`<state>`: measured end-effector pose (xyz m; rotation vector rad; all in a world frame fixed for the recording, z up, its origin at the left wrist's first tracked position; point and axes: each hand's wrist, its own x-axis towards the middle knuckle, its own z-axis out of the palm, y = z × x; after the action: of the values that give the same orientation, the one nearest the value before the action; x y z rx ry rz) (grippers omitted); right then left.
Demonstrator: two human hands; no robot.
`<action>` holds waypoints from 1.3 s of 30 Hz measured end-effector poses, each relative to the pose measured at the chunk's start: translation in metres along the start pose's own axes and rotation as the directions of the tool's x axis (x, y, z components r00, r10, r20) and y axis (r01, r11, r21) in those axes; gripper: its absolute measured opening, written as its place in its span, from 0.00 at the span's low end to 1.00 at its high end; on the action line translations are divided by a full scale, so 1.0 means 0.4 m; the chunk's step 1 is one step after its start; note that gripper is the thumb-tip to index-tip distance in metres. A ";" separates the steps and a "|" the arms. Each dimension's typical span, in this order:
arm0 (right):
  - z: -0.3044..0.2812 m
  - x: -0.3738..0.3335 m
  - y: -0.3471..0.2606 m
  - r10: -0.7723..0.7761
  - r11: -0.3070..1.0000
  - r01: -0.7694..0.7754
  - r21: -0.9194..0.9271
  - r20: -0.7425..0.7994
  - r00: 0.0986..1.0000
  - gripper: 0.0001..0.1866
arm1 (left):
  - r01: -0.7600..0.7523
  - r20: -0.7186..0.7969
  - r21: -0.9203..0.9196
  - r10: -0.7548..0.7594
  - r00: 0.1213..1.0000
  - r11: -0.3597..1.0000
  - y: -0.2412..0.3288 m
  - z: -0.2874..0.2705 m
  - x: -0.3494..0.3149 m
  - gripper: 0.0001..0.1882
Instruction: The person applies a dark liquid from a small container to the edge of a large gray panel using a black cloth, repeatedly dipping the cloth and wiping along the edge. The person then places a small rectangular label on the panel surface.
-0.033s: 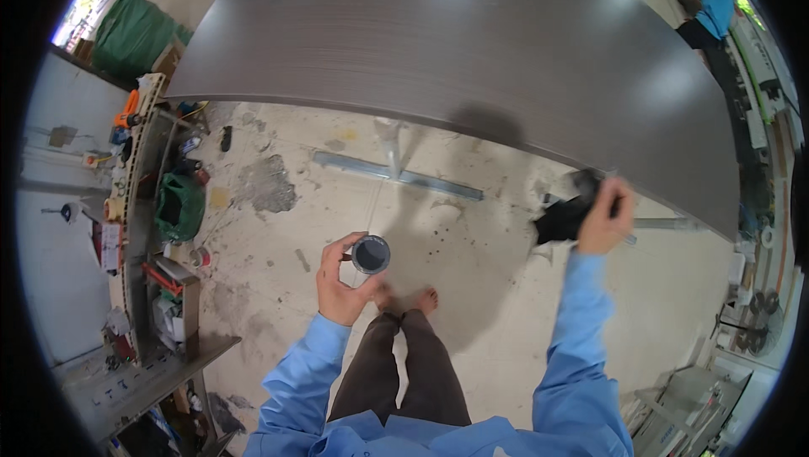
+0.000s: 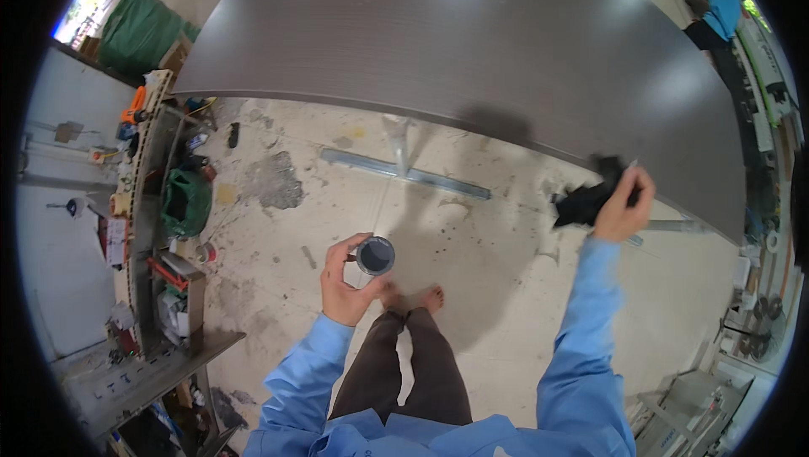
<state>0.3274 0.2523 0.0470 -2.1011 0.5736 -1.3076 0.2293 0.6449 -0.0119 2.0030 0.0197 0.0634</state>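
Observation:
My left hand is closed around a short round container with a dark rim and a grey inside, seen from above; I cannot make out what it holds. Out to the right, my right hand pinches a crumpled black cloth that hangs off toward the left of the fingers. The cloth is slightly blurred, near the front edge of a large dark grey tabletop. From this view I cannot tell whether it touches that edge.
Under the tabletop a metal leg foot lies across the stained floor. Cluttered shelving runs along the left, beside a green bag. A co-worker in a blue shirt stands far right. A fan is at the right rim.
My right hand has moved slightly up and to the right with the black cloth, whose shape has shifted. My left hand keeps its hold on the round container.

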 end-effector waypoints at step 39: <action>0.904 -1.062 -1.298 -0.609 0.657 -0.245 0.713 0.694 0.384 0.05 | 0.283 -0.322 -0.034 -0.279 0.905 0.958 -0.561 -1.044 0.002 0.33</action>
<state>0.5002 0.9932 0.0009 -1.7599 -0.6873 -0.1280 0.2109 1.1177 -0.0407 1.9636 0.5221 0.2072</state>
